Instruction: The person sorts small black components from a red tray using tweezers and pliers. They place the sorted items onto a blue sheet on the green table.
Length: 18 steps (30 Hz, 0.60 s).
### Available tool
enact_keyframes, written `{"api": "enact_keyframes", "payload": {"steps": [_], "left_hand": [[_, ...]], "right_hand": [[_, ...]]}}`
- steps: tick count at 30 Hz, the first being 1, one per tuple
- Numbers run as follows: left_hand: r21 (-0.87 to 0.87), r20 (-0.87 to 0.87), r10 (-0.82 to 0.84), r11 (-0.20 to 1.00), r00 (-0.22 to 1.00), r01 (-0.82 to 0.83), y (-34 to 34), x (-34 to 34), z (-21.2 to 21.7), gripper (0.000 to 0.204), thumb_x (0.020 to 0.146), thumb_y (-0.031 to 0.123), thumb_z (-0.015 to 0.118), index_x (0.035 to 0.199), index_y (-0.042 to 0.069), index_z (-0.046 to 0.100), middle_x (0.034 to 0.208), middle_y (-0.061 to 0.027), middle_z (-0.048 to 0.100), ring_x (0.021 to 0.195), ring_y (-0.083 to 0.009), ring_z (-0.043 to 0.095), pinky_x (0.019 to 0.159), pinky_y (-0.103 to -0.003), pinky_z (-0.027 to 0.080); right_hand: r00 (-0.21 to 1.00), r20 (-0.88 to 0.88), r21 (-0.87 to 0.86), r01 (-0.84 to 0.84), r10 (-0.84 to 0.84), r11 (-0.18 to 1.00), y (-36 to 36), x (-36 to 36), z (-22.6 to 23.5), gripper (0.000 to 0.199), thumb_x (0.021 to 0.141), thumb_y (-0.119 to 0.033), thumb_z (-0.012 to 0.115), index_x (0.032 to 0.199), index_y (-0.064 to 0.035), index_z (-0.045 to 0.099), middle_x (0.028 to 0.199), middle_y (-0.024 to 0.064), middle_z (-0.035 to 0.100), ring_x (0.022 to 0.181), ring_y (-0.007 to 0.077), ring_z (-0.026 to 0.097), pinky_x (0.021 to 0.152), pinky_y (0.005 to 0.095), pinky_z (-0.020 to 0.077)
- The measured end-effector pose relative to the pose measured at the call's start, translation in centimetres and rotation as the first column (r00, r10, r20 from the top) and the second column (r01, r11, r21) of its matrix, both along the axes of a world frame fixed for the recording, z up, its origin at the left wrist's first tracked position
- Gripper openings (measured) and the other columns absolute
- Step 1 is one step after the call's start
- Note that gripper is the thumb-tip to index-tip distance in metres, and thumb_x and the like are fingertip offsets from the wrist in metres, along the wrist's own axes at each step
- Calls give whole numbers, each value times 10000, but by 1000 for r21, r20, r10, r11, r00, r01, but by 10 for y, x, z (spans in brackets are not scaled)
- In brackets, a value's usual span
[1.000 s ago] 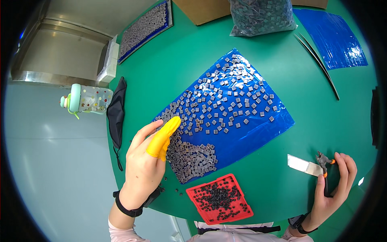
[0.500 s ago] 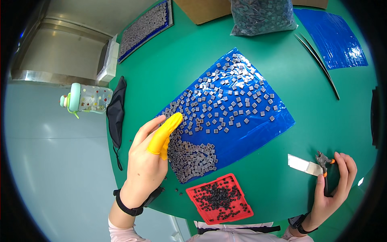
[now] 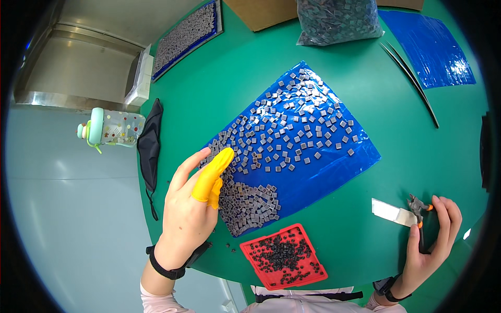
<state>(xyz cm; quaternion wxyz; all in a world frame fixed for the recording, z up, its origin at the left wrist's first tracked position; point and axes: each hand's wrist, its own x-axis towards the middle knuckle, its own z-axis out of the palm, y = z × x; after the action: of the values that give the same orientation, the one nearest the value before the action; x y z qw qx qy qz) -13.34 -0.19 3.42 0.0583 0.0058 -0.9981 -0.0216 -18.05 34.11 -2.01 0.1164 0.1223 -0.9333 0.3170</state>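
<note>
My left hand point(image 3: 190, 203) reaches over the left edge of a blue plastic sheet point(image 3: 318, 182), its fingers stretched out and two yellow finger cots point(image 3: 210, 177) on it. The fingertips lie at many small grey square pieces point(image 3: 250, 201), heaped near the hand and spread thinner toward the far corner. Whether any piece is under the fingers is hidden. Off to the right, my right hand point(image 3: 436, 240) loosely grips small nippers point(image 3: 419, 206) with orange and black handles, jaws pointing away from me. Touching them is a flat whitish metallic strip point(image 3: 392, 212).
A red tray point(image 3: 308, 271) of tiny black parts sits at the near edge. Farther off are a bag of pieces point(image 3: 339, 23), black tweezers point(image 3: 412, 83), another blue sheet point(image 3: 430, 49) and a full tray point(image 3: 185, 39). A black mask point(image 3: 150, 143) and bottle point(image 3: 122, 128) are left.
My left fingertips have slid slightly left at the sheet's edge. The right hand keeps its place at the nippers.
</note>
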Motion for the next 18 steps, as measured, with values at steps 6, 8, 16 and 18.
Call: {"api": "enact_keyframes", "payload": {"steps": [6,8,16,18], "left_hand": [[56,20,13,998,1000,-14,2,0,-1,438,732,-98,641,1151,29,622,1012,-125,665,1124,-316,575,902,-389,488],[68,31,17,998,999,-19,1,1,1,442,726,-108,634,1147,25,621,1017,-128,663,1119,-318,578,899,-391,489],[82,33,5,997,999,-8,-1,3,0,433,723,-112,626,1136,19,618,1031,-135,659,1109,-319,583,894,-395,492],[96,28,12,995,1000,-14,-1,3,0,423,732,-105,629,1137,19,618,1032,-135,659,1107,-319,584,894,-393,492]], "right_hand": [[1000,5,2,5,-5,1000,-1,0,1,508,655,74,568,1160,18,579,1199,144,499,1116,278,508,956,376,424],[1000,13,-3,2,-2,1000,-1,0,1,507,654,74,568,1158,19,579,1197,144,500,1116,277,508,951,373,428],[1000,-8,18,3,-3,1000,-2,0,0,502,657,73,569,1157,20,581,1193,146,504,1111,280,512,947,372,432],[1000,-8,17,3,-3,1000,-2,0,0,499,660,71,569,1156,21,582,1194,146,505,1112,282,512,951,374,429]]}}
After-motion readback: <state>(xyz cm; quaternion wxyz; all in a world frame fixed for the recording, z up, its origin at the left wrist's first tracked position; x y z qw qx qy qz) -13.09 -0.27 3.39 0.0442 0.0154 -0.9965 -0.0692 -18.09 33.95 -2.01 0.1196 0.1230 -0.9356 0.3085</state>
